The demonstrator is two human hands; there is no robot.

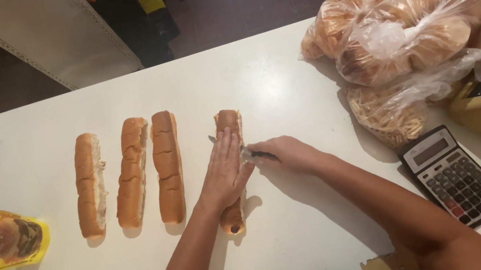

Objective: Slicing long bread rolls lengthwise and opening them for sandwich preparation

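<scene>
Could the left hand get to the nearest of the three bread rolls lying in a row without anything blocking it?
Probably yes. The left hand lies flat on the roll being cut, and the nearest roll of the row lies just to its left on the white table, with only bare tabletop between them.

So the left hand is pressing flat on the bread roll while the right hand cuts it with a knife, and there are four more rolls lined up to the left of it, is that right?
Not quite: the head view shows three more rolls, not four. The left hand does press flat on the bread roll while the right hand cuts it with a knife.
</scene>
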